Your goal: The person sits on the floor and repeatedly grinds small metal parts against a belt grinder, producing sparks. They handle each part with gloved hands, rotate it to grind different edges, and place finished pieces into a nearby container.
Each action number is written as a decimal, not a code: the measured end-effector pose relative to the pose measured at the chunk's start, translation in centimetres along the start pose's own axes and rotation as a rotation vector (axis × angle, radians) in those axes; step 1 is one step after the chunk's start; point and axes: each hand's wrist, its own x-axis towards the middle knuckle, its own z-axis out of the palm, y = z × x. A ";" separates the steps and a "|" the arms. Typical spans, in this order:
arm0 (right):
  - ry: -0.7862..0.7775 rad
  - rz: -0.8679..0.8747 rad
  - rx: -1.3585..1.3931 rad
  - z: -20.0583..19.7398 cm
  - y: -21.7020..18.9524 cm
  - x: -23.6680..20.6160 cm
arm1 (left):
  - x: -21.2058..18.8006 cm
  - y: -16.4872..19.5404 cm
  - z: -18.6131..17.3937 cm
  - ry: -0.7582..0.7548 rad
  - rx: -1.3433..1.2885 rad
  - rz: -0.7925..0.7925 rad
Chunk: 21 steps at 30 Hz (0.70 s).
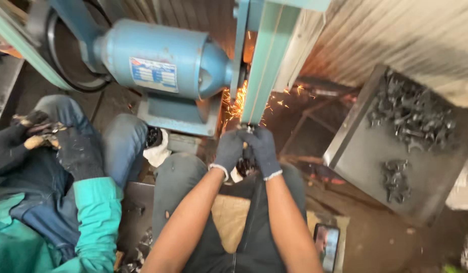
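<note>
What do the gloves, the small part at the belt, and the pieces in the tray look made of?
Both gloves, left hand and right hand: dark knit fabric, pale cuffs. Small part: probably metal, since orange sparks fly. Pieces in the tray: dull dark-grey metal, seemingly unfinished.

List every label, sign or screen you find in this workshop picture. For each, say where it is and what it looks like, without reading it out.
Label: a rectangular plate on the side of the blue motor housing, white with blue bands and a red mark.
Phone screen: a dark-framed upright rectangle, lit, on the floor by the person's right forearm.
</note>
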 end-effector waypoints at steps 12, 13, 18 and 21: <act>0.274 -0.308 -0.474 -1.6 -1.4 -6.2 | -4.6 6.6 -3.3 -0.263 0.292 -0.092; 0.311 -0.329 -0.516 -1.6 -1.3 -6.1 | -4.5 6.7 -3.1 -0.266 0.308 -0.055; 0.313 -0.246 0.022 -1.7 -0.1 -3.3 | -3.7 5.5 -1.2 -0.141 0.277 -0.079; 0.306 -0.195 0.280 -1.6 0.6 -0.3 | -2.7 4.3 0.0 -0.181 -0.315 -0.184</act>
